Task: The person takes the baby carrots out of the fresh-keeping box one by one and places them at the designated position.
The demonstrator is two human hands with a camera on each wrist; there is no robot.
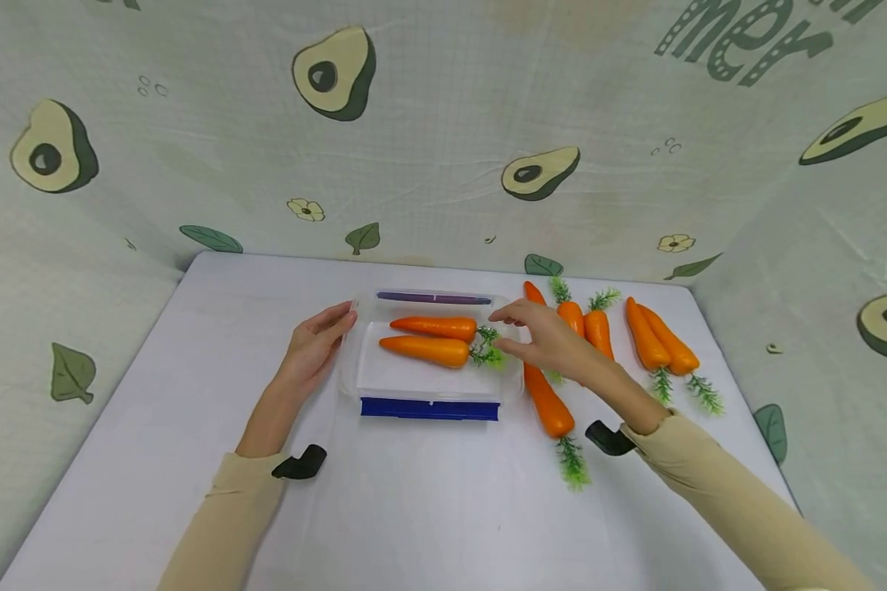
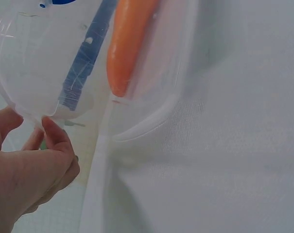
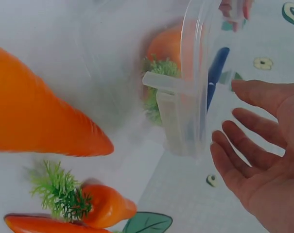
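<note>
A clear plastic box (image 1: 392, 386) holds two orange carrots (image 1: 425, 351) with leafy green tops, lying side by side. A clear lid (image 2: 35, 63) with blue side clips (image 1: 429, 409) overlaps the box in the head view. My left hand (image 1: 314, 345) pinches the lid's left edge between thumb and fingers, shown close up in the left wrist view. At the opposite end, my right hand (image 1: 543, 336) hovers by the lid's right edge. Its fingers are spread and bent a little, with nothing between them in the right wrist view.
Right of the box lie several more carrots on the white table (image 1: 192, 492). One carrot (image 1: 547, 402) is right beside the box, partly under my right hand. Two carrots (image 1: 645, 335) lie farther right. Avocado-print cloth (image 1: 443, 123) walls in the table's back and sides.
</note>
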